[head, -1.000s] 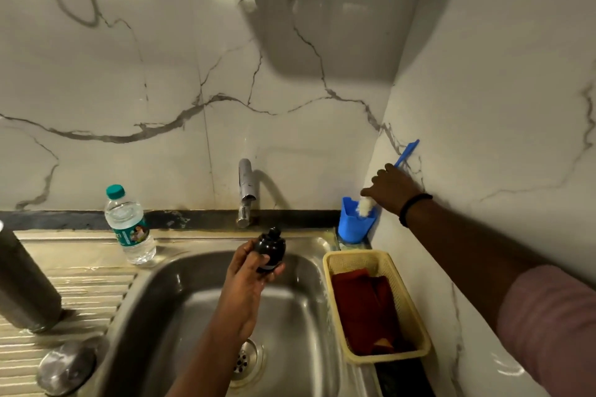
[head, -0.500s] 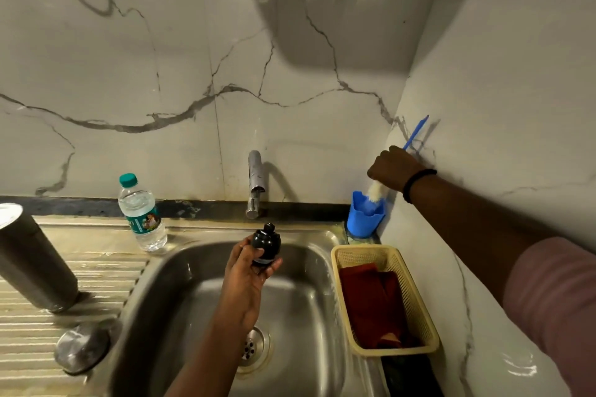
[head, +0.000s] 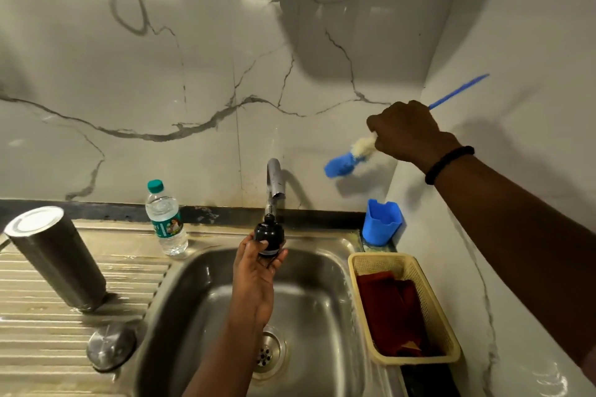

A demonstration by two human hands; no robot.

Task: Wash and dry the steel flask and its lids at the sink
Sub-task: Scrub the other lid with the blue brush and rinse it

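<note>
Head view showed the left hand (head: 258,271) pinching the black inner lid (head: 269,237) under the tap (head: 274,180) at 12 o'clock, the right hand's fingers (head: 387,129) curled round the brush (head: 342,163) at 2 o'clock; wet fingers risked dropping the lid into the sink (head: 322,284).

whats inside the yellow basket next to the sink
The yellow basket holds a dark red cloth, crumpled and filling most of its floor. Anything lying under the cloth is covered, so it cannot be seen.
</note>
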